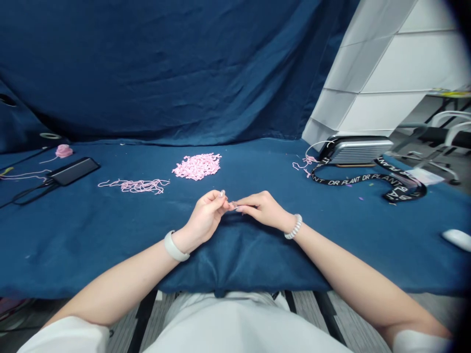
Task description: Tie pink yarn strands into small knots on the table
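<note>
My left hand (pixel 206 215) and my right hand (pixel 259 208) meet fingertip to fingertip over the blue cloth-covered table (pixel 110 230). Both pinch a tiny pink piece of yarn (pixel 232 204) between them. The left wrist wears a pale band, the right a white beaded bracelet. A pile of short pink yarn pieces (pixel 197 165) lies beyond the hands. A loose bundle of longer pink strands (pixel 137 185) lies to its left.
A black phone (pixel 73 170) with a cable lies at the far left, near a small pink yarn ball (pixel 64 151). A silver case (pixel 358 149) and a black lettered lanyard (pixel 368 179) sit at the right. A white object (pixel 458 239) lies at the right edge.
</note>
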The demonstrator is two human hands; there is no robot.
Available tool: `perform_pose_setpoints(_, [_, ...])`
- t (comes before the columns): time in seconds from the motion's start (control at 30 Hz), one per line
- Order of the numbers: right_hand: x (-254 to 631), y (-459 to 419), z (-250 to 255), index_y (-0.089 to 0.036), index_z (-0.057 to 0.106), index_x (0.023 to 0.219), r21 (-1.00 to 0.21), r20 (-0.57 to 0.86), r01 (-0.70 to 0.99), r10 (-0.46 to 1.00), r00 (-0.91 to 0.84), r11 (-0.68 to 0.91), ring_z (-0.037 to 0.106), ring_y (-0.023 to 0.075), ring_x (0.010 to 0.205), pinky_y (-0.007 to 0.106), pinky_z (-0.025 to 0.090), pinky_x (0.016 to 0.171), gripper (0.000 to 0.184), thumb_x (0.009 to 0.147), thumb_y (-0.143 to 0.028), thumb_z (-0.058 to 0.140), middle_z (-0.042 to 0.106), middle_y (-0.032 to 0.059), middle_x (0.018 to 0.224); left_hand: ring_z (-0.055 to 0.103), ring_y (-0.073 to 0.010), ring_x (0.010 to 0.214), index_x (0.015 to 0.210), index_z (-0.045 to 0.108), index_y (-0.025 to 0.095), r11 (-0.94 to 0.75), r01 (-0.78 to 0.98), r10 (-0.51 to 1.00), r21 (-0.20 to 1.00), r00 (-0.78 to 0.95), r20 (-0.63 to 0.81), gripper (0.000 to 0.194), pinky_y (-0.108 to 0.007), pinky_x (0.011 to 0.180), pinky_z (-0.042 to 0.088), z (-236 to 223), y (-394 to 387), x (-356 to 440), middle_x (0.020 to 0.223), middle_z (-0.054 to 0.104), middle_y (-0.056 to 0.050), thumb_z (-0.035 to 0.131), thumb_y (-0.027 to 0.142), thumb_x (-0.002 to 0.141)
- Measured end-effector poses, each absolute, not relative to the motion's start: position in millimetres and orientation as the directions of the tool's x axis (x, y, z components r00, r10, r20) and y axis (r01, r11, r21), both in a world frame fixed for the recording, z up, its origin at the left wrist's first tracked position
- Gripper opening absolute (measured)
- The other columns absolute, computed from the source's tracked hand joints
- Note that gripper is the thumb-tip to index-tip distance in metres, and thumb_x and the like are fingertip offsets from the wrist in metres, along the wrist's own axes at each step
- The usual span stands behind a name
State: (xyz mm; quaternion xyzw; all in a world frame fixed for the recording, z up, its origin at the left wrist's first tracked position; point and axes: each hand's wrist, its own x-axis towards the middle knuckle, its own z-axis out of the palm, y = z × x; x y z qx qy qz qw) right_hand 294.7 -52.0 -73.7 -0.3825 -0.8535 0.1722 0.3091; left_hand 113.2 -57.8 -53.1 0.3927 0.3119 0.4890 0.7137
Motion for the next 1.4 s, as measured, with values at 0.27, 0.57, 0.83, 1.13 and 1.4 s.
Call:
perform_pose_setpoints(0.27, [290,-63,-64,-0.014,0.067,0.075,-0.755,0.391,0.398,0.845,-0.364,0.521,0.057,0.0067,0.072,0.019,0.044,0.07,0.026,0.079,-0.037,0.054,0.063,0.0037,0.079,0.048,-0.0001,0.048,0.072,0.049,0.02,0.378,-0.59,0.916,0.713,0.352,-0.194,0.008,-0.019,0.065,0.053,-45,-58,112,0.054,0.049,0.01,0.057,0.022,0.074])
perform_pose_setpoints(0.57, [290,-65,-65,-0.012,0.059,0.073,-0.662,0.27,0.434,0.735,-0.622,0.611,0.054,0.0075,0.082,0.022,0.044,0.081,0.028,0.084,-0.034,0.046,0.059,0.0051,0.091,0.038,0.0029,0.043,0.072,0.047,0.021,0.29,-0.604,0.938,0.742,0.334,-0.095,0.014,-0.012,0.053,0.045,-49,-51,110,0.057,0.048,0.01,0.06,0.026,0.073])
perform_pose_setpoints(0.83, [308,-56,-58,-0.013,0.059,0.078,-0.706,0.244,0.527,0.861,-0.446,0.473,0.056,0.0083,0.076,0.023,0.045,0.076,0.027,0.084,-0.036,0.046,0.062,0.0041,0.082,0.038,0.0026,0.044,0.074,0.047,0.02,0.314,-0.473,0.929,0.823,0.334,-0.162,0.019,-0.01,0.046,0.042,-52,-53,113,0.059,0.047,0.009,0.063,0.031,0.07])
perform_pose_setpoints(1.13, [303,-54,-66,-0.008,0.056,0.07,-0.979,-0.104,0.204,0.877,-0.47,-0.007,0.055,0.0057,0.056,0.019,0.047,0.059,0.03,0.069,-0.037,0.063,0.06,0.0033,0.062,0.041,0.0009,0.043,0.075,0.048,0.019,0.367,-0.251,0.899,0.896,0.342,-0.273,0.032,-0.009,0.036,0.039,-75,-52,121,0.063,0.051,0.006,0.065,0.044,0.065])
perform_pose_setpoints(1.4, [305,-51,-70,-0.007,0.066,0.075,-0.988,-0.131,0.13,0.898,-0.421,-0.084,0.055,0.0054,0.059,0.018,0.048,0.06,0.029,0.059,-0.031,0.071,0.063,0.0045,0.066,0.045,0.0001,0.043,0.075,0.051,0.019,0.371,-0.196,0.874,0.908,0.404,-0.27,0.036,-0.014,0.039,0.047,-83,-51,121,0.066,0.057,0.004,0.067,0.048,0.062])
